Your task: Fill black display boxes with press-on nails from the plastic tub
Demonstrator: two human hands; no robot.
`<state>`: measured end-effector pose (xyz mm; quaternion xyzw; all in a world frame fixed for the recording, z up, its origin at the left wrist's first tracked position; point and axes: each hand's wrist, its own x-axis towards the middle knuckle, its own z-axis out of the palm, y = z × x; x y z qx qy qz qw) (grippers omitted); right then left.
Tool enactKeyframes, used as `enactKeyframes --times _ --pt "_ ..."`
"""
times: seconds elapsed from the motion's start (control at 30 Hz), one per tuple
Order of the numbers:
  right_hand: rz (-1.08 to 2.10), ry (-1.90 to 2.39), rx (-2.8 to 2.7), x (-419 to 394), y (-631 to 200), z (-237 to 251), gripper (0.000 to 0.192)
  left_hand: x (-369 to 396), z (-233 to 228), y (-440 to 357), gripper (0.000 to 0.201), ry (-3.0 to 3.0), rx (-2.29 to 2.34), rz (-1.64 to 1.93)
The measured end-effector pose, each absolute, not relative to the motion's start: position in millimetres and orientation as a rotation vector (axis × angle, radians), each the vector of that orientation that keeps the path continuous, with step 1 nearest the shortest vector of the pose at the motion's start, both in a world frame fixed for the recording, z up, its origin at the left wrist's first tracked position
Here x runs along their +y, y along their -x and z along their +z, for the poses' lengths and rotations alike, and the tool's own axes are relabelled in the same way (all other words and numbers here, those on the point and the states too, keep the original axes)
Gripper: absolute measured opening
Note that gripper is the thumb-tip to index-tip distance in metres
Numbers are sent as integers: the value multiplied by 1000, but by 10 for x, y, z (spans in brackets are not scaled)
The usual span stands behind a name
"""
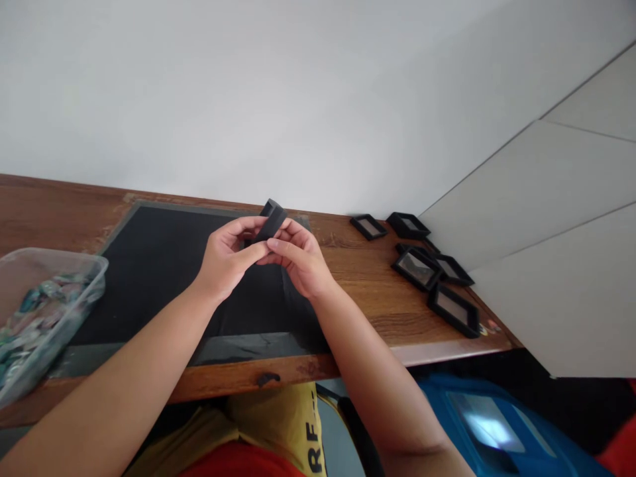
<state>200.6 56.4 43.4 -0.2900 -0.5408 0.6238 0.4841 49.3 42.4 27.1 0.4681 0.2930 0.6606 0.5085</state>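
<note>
Above the black mat (163, 265), both hands grip a small black box frame (271, 224), tilted with one end pointing up and away. My left hand (226, 255) is closed on its left side, thumb along the near edge. From the right, my right hand (301, 255) pinches the near end, its thumb tip meeting the left thumb. Fingers cover much of the lower part, so I cannot see whether anything is inside it.
Several black frames with clear or grey middles lie at the right, among them a front one (453, 308) and a back one (368, 227). A clear plastic tub (92, 265) of small wrapped pieces stands left. Beyond the wooden table (368, 285) rises a white wall (223, 99).
</note>
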Motion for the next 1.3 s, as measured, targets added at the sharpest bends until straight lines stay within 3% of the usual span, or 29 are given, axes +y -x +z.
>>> enactKeyframes --times 0.2,0.37,0.5,0.57,0.77,0.93,1.17,1.3 --pt "1392 752 -1343 587 -2007 425 40 472 155 -479 32 -1360 787 1726" --pt "939 742 -1591 653 -2102 412 30 504 170 -481 86 -1019 856 1714" --pt "413 748 -1918 652 -2165 439 3 508 249 -474 60 -714 731 1589" --pt "326 713 -2006 641 -2170 447 9 507 276 -468 48 -662 687 1517" --pt "430 616 -2128 632 -2136 439 14 519 274 -470 36 -700 632 1349" --pt "548 642 -2175 644 -2172 436 15 561 251 -469 42 -669 670 1431" --pt "1307 645 -1854 771 -2243 367 28 682 160 -464 44 -677 851 1651" --pt "1225 886 -1585 849 -2223 313 28 673 92 -479 38 -1046 944 1848"
